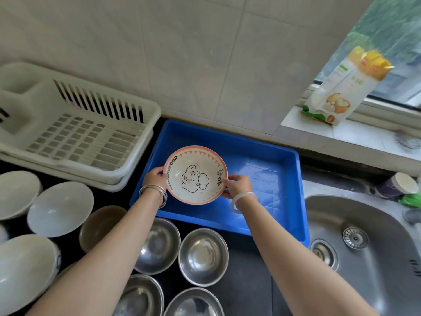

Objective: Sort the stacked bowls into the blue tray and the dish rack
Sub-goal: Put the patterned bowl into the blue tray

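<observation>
Steel bowls (202, 256) sit closest to the viewer, 4 of them grouped in 2 rows on the dark surface (246, 290), open side up, between 2 bare forearms that reach forward. Beyond them, the left hand (155, 179) and the right hand (238, 185) are spread apart, each clamped on an opposite edge of 1 patterned bowl (195, 174). This bowl is cream with a pink rim, a ring of pink triangles, a line drawing of an elephant in its middle and the word BAIXIANGFOOD along its inner wall. It is held with its inside facing the viewer over the near left part of the blue tray (268, 169); whether it touches the tray floor cannot be told. Silver bangles circle the left wrist and 1 pale bangle circles the right wrist. To the left of the tray stands the white dish rack (75, 131), just beside it and holding nothing. Nearer on the left, several white bowls (60, 208) and 1 brownish bowl (100, 226) rest on the surface. To the right lies a steel sink (376, 258). Farther back, a food carton (341, 87) stands on the window ledge.
</observation>
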`<act>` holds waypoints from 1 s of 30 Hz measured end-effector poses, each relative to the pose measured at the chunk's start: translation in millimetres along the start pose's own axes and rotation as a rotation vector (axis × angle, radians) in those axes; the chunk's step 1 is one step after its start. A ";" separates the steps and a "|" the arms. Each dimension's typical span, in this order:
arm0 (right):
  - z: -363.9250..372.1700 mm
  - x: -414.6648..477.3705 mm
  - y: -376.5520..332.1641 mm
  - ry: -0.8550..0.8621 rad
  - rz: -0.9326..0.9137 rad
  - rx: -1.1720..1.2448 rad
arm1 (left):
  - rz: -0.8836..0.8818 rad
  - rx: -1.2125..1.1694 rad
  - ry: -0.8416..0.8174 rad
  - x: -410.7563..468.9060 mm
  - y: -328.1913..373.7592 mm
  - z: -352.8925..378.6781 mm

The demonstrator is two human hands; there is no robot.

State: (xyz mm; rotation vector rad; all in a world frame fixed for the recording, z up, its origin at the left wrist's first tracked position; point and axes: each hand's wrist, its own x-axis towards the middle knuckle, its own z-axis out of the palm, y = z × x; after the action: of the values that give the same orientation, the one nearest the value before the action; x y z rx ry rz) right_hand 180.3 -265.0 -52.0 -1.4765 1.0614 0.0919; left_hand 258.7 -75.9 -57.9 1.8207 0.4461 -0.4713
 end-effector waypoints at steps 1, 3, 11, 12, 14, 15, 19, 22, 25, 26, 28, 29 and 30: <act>1.7 0.5 1.2 0.004 0.001 0.002 | -0.004 0.003 -0.001 1.6 -1.4 -0.2; 4.4 1.3 3.3 0.010 0.001 0.017 | -0.008 -0.001 -0.002 3.9 -3.1 -1.1; 2.4 -9.5 12.7 -0.147 0.112 0.282 | -0.211 -0.289 -0.125 -3.5 -6.7 -2.3; 1.9 -11.9 15.6 -0.170 0.127 0.333 | -0.251 -0.320 -0.154 -5.8 -8.2 -2.2; 2.1 -14.5 19.6 -0.186 0.127 0.406 | -0.291 -0.376 -0.175 -8.5 -10.8 -2.2; 3.0 -14.7 20.1 -0.181 0.119 0.426 | -0.291 -0.397 -0.172 -8.4 -11.4 -2.1; 14.0 -10.8 13.0 -0.146 0.114 0.484 | -0.260 -0.496 -0.154 -5.0 -9.4 0.8; 27.2 -5.1 3.8 -0.117 0.105 0.495 | -0.285 -0.600 -0.186 -5.6 -5.8 5.8; 37.6 1.1 -2.9 -0.101 0.102 0.508 | -0.279 -0.666 -0.181 -4.2 -4.3 9.1; 39.9 2.8 -4.5 -0.101 0.102 0.513 | -0.268 -0.673 -0.168 -2.7 -4.1 9.8; 42.7 5.6 -7.3 -0.094 0.103 0.520 | -0.251 -0.687 -0.148 0.6 -3.5 11.1; 43.6 7.0 -8.2 -0.087 0.104 0.523 | -0.245 -0.690 -0.145 1.7 -2.8 11.6; 44.4 8.4 -9.0 -0.082 0.104 0.526 | -0.240 -0.689 -0.144 2.8 -1.9 12.5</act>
State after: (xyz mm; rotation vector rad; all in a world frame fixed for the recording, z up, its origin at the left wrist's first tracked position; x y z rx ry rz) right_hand 213.7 -234.6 -61.3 -0.9368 1.0003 -0.0512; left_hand 258.9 -87.1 -64.3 1.0685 0.6382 -0.5282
